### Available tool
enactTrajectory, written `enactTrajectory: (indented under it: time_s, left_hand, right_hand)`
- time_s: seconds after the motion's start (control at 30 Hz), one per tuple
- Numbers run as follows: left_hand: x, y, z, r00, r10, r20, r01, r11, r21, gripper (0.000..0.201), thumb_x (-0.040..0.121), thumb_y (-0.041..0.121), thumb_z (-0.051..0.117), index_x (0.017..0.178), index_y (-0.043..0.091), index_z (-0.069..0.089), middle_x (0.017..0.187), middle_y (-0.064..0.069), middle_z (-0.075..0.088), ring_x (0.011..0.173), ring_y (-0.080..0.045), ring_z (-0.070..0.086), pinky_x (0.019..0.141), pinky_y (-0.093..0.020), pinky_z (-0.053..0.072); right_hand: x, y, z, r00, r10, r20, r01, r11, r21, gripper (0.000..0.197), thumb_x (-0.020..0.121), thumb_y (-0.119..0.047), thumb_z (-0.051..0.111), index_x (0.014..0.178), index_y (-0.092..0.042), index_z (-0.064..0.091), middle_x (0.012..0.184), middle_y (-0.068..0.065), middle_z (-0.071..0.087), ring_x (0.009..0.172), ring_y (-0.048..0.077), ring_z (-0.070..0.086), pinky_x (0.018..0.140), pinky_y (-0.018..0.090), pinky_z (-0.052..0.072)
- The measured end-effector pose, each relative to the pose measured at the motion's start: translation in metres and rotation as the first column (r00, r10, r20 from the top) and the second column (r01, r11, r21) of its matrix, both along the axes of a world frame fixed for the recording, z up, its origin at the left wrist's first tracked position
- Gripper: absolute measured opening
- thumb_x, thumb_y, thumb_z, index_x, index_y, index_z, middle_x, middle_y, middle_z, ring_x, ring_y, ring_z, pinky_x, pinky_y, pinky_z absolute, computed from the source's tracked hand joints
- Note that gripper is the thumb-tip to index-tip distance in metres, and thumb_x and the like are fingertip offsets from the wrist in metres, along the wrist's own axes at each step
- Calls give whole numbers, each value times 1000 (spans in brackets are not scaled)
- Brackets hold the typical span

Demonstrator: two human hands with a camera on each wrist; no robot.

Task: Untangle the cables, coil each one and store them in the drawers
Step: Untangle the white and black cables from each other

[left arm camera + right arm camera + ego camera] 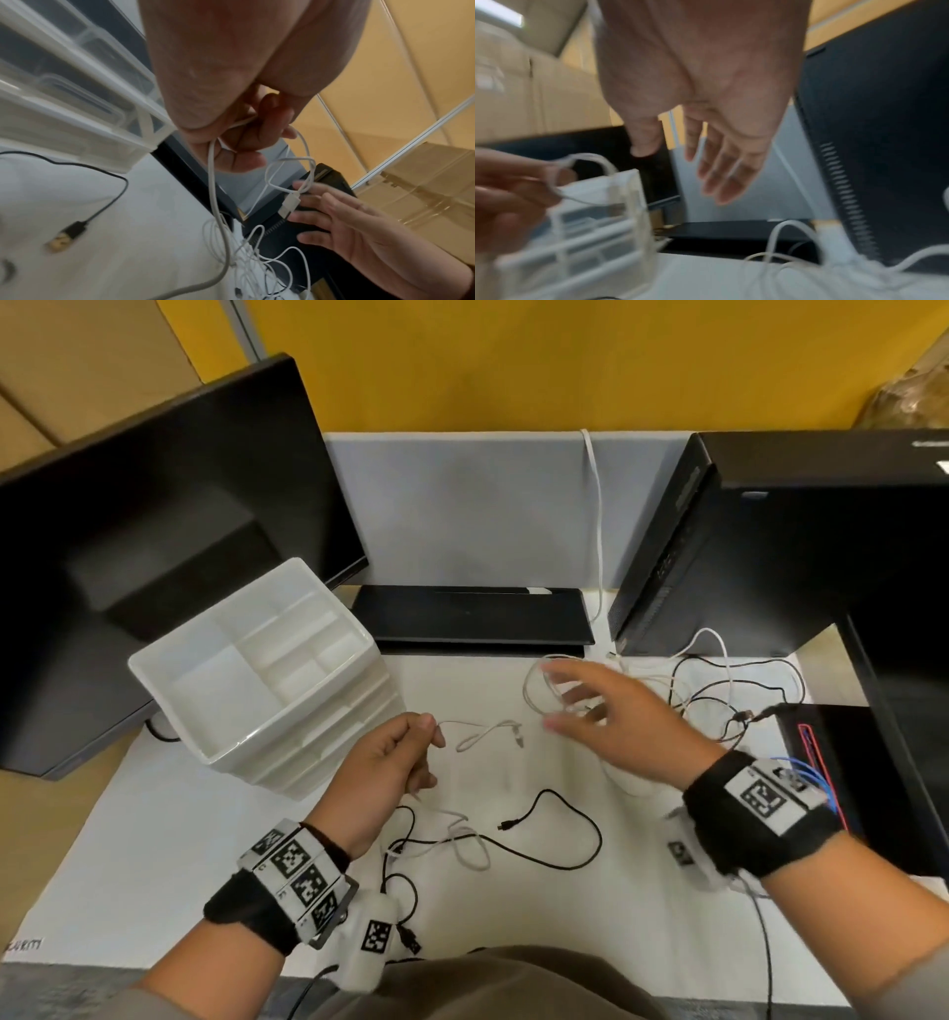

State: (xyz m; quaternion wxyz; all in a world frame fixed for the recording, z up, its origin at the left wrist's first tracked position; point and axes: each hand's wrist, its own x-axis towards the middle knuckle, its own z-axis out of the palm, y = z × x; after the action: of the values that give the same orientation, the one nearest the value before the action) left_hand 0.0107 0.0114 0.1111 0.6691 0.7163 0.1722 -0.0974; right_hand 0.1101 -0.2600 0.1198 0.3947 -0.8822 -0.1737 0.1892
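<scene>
My left hand (398, 765) pinches a thin white cable (485, 733) between thumb and curled fingers, in front of the white drawer unit (267, 670). In the left wrist view that white cable (303, 160) hangs from the fingers and ends in a USB plug (290, 205). My right hand (606, 711) hovers with fingers spread above a tangle of white and black cables (693, 685), holding nothing; the right wrist view shows its fingers (716, 168) straight. A black cable (560, 834) loops on the white mat near me.
A monitor (154, 531) stands at the left, a black keyboard (477, 618) at the back and a black PC tower (770, 541) at the right. The drawer unit's top tray (169, 670) has open compartments. A black object with a red outline (842, 762) lies by my right wrist.
</scene>
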Motion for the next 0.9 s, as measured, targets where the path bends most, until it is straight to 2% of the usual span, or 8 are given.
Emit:
enactTrajectory:
  time_s: [0.1, 0.17, 0.23, 0.33, 0.47, 0.57, 0.73, 0.9]
  left_hand:
    - [6, -12, 5, 1000, -16, -9, 16, 1000, -22, 34, 99, 49, 54, 86, 21, 68, 61, 6, 43, 60, -15, 45, 84, -37, 55]
    - [8, -19, 3, 999, 23, 47, -31, 983, 180, 25, 103, 49, 53, 100, 28, 66, 83, 12, 62, 83, -11, 62, 89, -33, 53]
    - [7, -24, 3, 980, 1, 200, -86, 906, 415, 29, 97, 57, 57, 115, 35, 58, 114, 17, 58, 112, -2, 56, 97, -27, 49]
    - [9, -31, 2, 915, -237, 328, -4, 805, 593, 31, 91, 60, 63, 109, 35, 62, 116, 16, 56, 115, -1, 53, 95, -15, 41]
    - [14, -37, 9, 920, -242, 307, 73, 877, 474, 20, 96, 46, 66, 86, 30, 74, 89, 13, 70, 90, -6, 65, 76, -15, 45]
    - [16, -36, 10, 959, -127, 252, 40, 945, 325, 25, 102, 42, 60, 93, 30, 79, 90, 12, 77, 91, -5, 71, 84, -21, 52]
    - [26, -13, 6, 954, 297, 42, -294, 954, -59, 29, 105, 35, 57, 93, 17, 76, 92, 0, 77, 108, -27, 72, 98, -43, 58]
    - [22, -4, 13, 973, 16, 229, -20, 1000, 18, 28, 96, 47, 67, 118, 30, 66, 122, 11, 68, 122, -12, 63, 107, -43, 52]
  right_hand:
    - [-26, 25, -2, 999, 35, -10, -33, 990, 140, 23, 95, -32, 77, 117, -35, 71, 107, -21, 71, 95, -3, 66, 81, 14, 53]
    - [-32, 32, -3, 997, -58, 43, 50, 985, 163, 2, 98, -26, 74, 97, -28, 74, 81, -14, 70, 76, 0, 64, 71, 11, 47]
    - [-35, 36, -3, 996, -83, 38, 75, 982, 173, 5, 99, -26, 72, 94, -26, 75, 76, -9, 70, 69, 3, 63, 67, 12, 47]
    - [-42, 40, 2, 998, -63, 19, 58, 981, 185, 11, 98, -36, 72, 100, -29, 81, 78, -9, 74, 75, 6, 68, 70, 18, 53]
    - [-47, 41, 6, 990, -131, 60, 116, 970, 213, 14, 99, -31, 72, 103, -28, 85, 78, -12, 76, 79, 3, 69, 71, 15, 52]
    - [-50, 41, 3, 976, -209, 65, 189, 955, 230, 14, 99, -28, 71, 97, -27, 84, 74, -13, 75, 73, 5, 70, 69, 17, 53]
    - [-45, 22, 1, 912, -395, -110, 405, 829, 384, 14, 102, -18, 67, 93, -19, 79, 81, -2, 78, 73, 12, 73, 72, 25, 58]
    - [-37, 5, 31, 963, -260, -70, 260, 834, 486, 16, 105, -11, 60, 96, -7, 72, 88, 5, 77, 82, 18, 73, 81, 30, 60]
